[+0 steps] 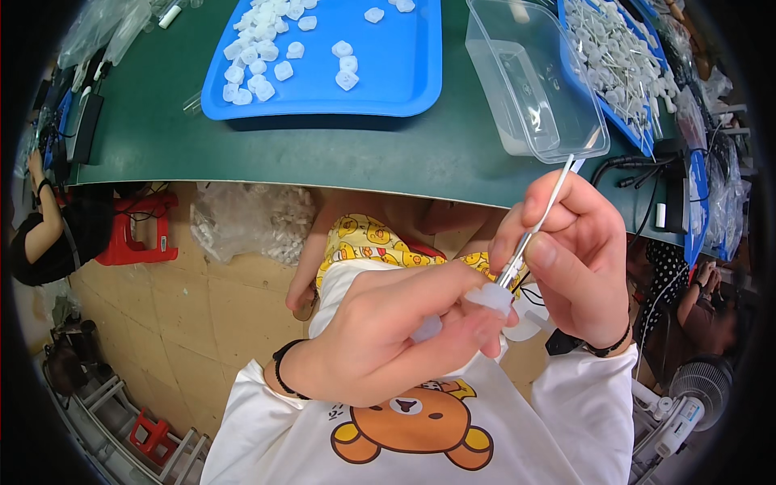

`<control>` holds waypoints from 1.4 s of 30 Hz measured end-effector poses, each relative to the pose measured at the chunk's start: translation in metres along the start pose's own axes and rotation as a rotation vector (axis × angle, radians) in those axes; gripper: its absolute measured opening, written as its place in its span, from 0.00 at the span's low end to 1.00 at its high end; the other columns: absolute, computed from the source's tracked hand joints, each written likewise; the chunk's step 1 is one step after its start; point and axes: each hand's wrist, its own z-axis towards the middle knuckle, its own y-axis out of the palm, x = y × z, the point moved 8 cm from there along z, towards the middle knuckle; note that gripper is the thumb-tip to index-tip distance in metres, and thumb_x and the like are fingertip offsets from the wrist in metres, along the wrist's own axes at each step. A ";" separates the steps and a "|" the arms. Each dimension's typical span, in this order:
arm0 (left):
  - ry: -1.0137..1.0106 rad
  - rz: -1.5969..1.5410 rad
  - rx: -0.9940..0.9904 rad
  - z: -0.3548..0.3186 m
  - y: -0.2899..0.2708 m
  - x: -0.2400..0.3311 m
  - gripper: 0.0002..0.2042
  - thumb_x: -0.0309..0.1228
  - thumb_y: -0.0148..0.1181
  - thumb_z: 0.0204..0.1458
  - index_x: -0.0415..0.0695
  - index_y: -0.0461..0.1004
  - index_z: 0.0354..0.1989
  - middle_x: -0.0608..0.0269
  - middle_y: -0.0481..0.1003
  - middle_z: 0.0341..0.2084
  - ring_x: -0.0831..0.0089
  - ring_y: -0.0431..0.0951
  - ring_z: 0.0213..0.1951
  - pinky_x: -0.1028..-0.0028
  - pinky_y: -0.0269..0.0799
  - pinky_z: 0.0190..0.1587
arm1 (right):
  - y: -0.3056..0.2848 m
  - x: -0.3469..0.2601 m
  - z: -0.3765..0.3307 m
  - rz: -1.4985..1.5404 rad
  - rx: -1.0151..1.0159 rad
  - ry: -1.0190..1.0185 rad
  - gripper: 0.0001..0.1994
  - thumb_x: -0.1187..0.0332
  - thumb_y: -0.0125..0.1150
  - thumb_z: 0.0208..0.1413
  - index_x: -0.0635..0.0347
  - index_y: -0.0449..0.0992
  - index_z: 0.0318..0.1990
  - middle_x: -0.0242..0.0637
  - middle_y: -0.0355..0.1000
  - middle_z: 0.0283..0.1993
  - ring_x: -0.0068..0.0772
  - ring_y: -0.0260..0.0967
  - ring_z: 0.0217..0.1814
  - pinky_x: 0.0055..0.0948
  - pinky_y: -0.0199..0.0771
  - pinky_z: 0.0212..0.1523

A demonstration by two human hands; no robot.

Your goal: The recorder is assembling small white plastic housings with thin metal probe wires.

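Note:
In front of my chest, my left hand (380, 331) is closed around a translucent white plastic piece (491, 299) with a flared rim. A second whitish piece (427, 327) shows between its curled fingers. My right hand (586, 263) pinches a slim metal-ended stem (511, 271) between thumb and fingers. A thin white stick or wire (556, 194) runs upward from that grip. The stem's lower end meets the translucent piece; how deep it goes in is hidden. Small white faceted plastic pieces (263, 40) lie in the blue tray (323, 105) beyond my hands.
A clear plastic box (578, 149) stands at the green table's (323, 153) right edge. Behind it, another blue tray (626, 125) holds many white pieces with thin stems. Black cables (638, 166) lie nearby. Below are a filled plastic bag (250, 222) and a red stool (145, 234). People sit at both sides.

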 end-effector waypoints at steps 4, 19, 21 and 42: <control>-0.099 0.003 -0.097 0.003 -0.001 0.002 0.12 0.26 0.43 0.55 0.30 0.72 0.33 0.56 0.76 0.22 0.77 0.76 0.21 0.81 0.63 0.18 | -0.002 0.002 0.003 0.008 -0.016 0.035 0.12 0.70 0.57 0.51 0.62 0.62 0.40 0.44 0.72 0.29 0.27 0.70 0.31 0.22 0.70 0.33; -0.059 0.022 -0.144 0.006 -0.008 -0.014 0.08 0.21 0.48 0.52 0.41 0.73 0.39 0.64 0.75 0.22 0.70 0.76 0.25 0.76 0.69 0.30 | 0.006 0.000 0.001 0.086 -0.098 -0.117 0.10 0.76 0.55 0.53 0.65 0.60 0.38 0.51 0.72 0.33 0.32 0.71 0.29 0.24 0.72 0.25; -0.059 0.019 -0.161 0.009 -0.008 -0.017 0.08 0.21 0.48 0.51 0.41 0.73 0.38 0.64 0.75 0.22 0.69 0.76 0.26 0.75 0.69 0.31 | 0.006 0.001 0.001 0.098 -0.133 -0.125 0.09 0.78 0.53 0.53 0.66 0.60 0.38 0.53 0.71 0.34 0.34 0.71 0.28 0.25 0.72 0.24; 0.173 0.633 0.482 0.029 -0.083 -0.002 0.11 0.27 0.44 0.58 0.35 0.72 0.30 0.64 0.69 0.18 0.82 0.66 0.20 0.82 0.56 0.22 | -0.168 -0.136 0.015 -0.276 0.457 -0.547 0.07 0.79 0.54 0.53 0.68 0.67 0.40 0.49 0.69 0.47 0.34 0.71 0.48 0.30 0.71 0.50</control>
